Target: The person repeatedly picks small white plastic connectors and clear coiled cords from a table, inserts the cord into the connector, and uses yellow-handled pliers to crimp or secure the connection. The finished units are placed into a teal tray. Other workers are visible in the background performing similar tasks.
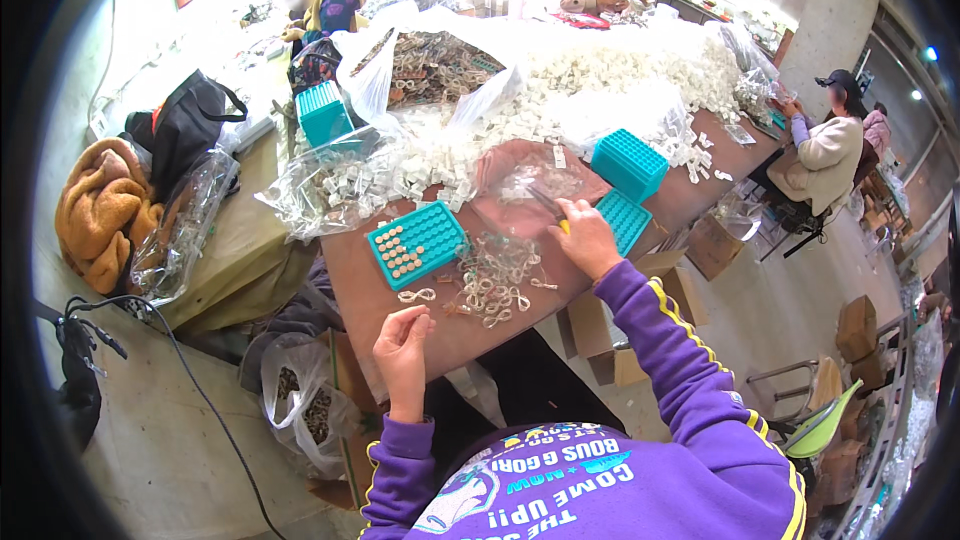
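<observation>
My right hand (583, 240) is closed around slim metal tweezers (546, 203) with a yellow part at the grip. Their tip is over clear plastic bags (525, 183) on a pink sheet (492, 212). My left hand (402, 352) hovers by the table's near edge, thumb and fingers pinched together; what they hold, if anything, is too small to make out. Just beyond it lies one white coiled cable (417, 295). Farther on, a teal tray with holes (443, 230) carries rows of round beige pieces in its left part. A tangle of coiled cables (492, 285) lies between my hands.
Teal trays (630, 165) are stacked beyond my right hand, beside another flat tray (625, 220). White small parts (600, 80) heap across the far table. Open cardboard boxes (600, 335) stand below the right edge. Several people sit around the room; a bag (300, 410) hangs low left.
</observation>
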A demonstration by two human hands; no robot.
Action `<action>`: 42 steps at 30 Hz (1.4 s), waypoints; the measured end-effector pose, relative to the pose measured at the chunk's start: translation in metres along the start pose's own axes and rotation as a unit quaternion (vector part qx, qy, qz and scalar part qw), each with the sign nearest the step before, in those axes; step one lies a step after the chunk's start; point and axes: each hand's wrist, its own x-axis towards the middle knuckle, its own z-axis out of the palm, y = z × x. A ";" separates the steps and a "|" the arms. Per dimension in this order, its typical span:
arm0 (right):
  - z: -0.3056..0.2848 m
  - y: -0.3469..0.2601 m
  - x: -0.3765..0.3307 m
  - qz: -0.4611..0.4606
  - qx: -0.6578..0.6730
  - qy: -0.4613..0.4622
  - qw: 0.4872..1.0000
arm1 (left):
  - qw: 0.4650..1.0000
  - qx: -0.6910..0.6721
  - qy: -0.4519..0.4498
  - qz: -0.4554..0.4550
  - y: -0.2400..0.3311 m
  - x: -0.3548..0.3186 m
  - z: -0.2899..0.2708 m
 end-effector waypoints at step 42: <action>0.267 -0.074 -0.251 -0.362 0.096 -0.636 0.675 | 0.978 0.186 -0.087 -0.019 0.027 0.007 -0.014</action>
